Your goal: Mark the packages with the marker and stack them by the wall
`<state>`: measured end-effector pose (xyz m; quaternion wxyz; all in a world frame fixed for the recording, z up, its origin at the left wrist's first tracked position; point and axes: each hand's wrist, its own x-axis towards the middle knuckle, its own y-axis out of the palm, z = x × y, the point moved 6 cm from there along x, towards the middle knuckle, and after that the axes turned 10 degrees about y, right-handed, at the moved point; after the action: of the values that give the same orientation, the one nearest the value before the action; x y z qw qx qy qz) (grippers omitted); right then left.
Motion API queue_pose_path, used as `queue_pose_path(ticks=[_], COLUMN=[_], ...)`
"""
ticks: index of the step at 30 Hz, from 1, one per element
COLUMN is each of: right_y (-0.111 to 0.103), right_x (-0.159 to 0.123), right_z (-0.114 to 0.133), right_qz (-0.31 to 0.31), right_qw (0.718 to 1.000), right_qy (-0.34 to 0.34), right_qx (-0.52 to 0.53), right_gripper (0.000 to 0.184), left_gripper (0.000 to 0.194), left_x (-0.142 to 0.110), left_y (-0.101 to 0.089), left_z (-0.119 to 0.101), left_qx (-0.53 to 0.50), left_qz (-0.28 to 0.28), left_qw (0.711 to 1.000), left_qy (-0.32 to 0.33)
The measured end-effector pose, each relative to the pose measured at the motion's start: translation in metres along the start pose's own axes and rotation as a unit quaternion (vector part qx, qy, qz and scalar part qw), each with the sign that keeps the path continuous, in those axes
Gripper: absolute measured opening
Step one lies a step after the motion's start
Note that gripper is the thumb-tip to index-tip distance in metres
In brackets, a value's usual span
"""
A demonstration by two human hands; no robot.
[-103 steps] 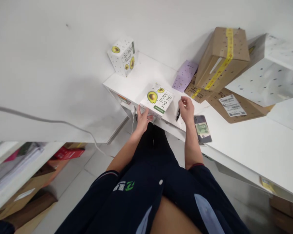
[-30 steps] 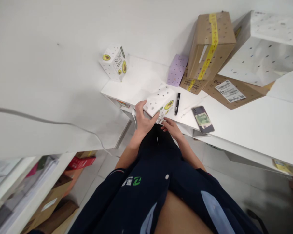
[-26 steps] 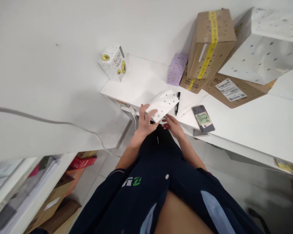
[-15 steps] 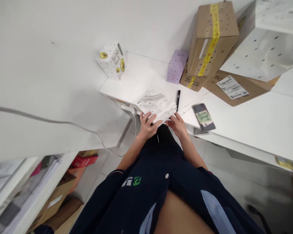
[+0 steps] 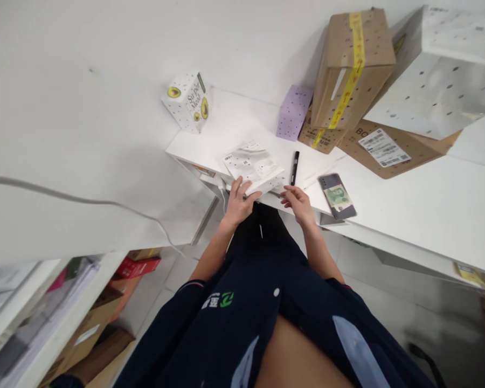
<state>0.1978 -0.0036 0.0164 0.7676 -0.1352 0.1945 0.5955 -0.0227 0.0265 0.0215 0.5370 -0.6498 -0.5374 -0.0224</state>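
Observation:
A white spotted box point(image 5: 254, 166) with a printed shipping label on top sits at the near edge of the desk. My left hand point(image 5: 240, 202) grips its near left side, the fingers laid over the edge; the thumb side is partly hidden. Just to the right of the box, my right hand point(image 5: 298, 205) is over the desk edge, apart from the box, its fingers loosely bent and slightly spread with nothing seen in them. Beyond its fingertips lies a black marker pen point(image 5: 295, 168).
A phone point(image 5: 337, 196) with a banknote in its case lies to the right. Behind stand an avocado-print box point(image 5: 189, 102), a purple box point(image 5: 294, 112), a taped carton point(image 5: 339, 91) and a large white package point(image 5: 436, 91). A cable point(image 5: 105, 202) hangs at left.
The white box has moved slightly away from me and flatter onto the desk. My right hand has let go of its right side and drawn off to the right; my left hand stays on it.

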Motion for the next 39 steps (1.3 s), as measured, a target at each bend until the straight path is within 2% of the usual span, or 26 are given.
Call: queue_pose_path(ticks=[4, 9, 11, 14, 17, 20, 22, 24, 26, 28, 30, 33, 36, 39], right_y=[-0.027, -0.036, -0.033, -0.025, -0.019, -0.022, -0.028, -0.033, -0.036, -0.034, -0.029, -0.021, -0.013, 0.003], right_x=[0.016, 0.04, 0.049, 0.06, 0.066, 0.068, 0.068, 0.064, 0.058, 0.049, 0.037, 0.023, 0.017, 0.019], right_z=[0.016, 0.034, 0.039, 0.046, 0.051, 0.052, 0.052, 0.047, 0.039, 0.03, 0.028, 0.04, 0.058, 0.074], right_qz=[-0.107, -0.178, -0.189, -0.196, -0.189, -0.17, -0.157, -0.13, -0.084, -0.028, 0.017, 0.05, 0.051, 0.06], right_qw=[0.983, 0.926, 0.909, 0.882, 0.853, 0.848, 0.866, 0.91, 0.966, 0.996, 0.999, 0.988, 0.976, 0.97], right_qy=[-0.076, -0.102, -0.087, -0.048, -0.016, -0.01, -0.028, -0.042, -0.025, 0.006, 0.016, -0.013, -0.066, -0.119], right_qx=[-0.129, -0.316, -0.362, -0.425, -0.486, -0.502, -0.474, -0.391, -0.245, -0.083, 0.038, 0.143, 0.2, 0.202], right_gripper=[0.04, 0.043, 0.045, 0.046, 0.035, 0.022, 0.02, 0.025, 0.031, 0.038, 0.046, 0.047, 0.04, 0.034], left_gripper=[0.021, 0.021, 0.025, 0.035, 0.044, 0.061, 0.073, 0.08, 0.083, 0.084, 0.083, 0.076, 0.072, 0.076], left_x=[-0.001, 0.003, 0.007, 0.013, 0.018, 0.016, 0.009, 0.0, -0.006, -0.01, -0.011, -0.013, -0.016, -0.016], left_y=[0.0, -0.008, -0.013, -0.02, -0.023, -0.02, -0.013, -0.001, 0.009, 0.014, 0.01, -0.001, -0.007, -0.006], left_z=[0.004, -0.005, -0.007, -0.002, 0.007, 0.019, 0.029, 0.04, 0.047, 0.049, 0.049, 0.044, 0.036, 0.032], left_qx=[0.007, 0.002, -0.018, -0.05, -0.056, -0.072, -0.107, -0.178, -0.266, -0.33, -0.357, -0.375, -0.373, -0.347], left_qz=[-0.005, -0.041, -0.073, -0.125, -0.156, -0.182, -0.201, -0.21, -0.206, -0.197, -0.186, -0.165, -0.143, -0.11], left_qw=[0.999, 0.998, 0.996, 0.986, 0.974, 0.961, 0.941, 0.908, 0.868, 0.831, 0.81, 0.8, 0.8, 0.804], left_qy=[-0.037, -0.049, -0.055, -0.099, -0.152, -0.197, -0.252, -0.315, -0.365, -0.402, -0.427, -0.438, -0.448, -0.47])
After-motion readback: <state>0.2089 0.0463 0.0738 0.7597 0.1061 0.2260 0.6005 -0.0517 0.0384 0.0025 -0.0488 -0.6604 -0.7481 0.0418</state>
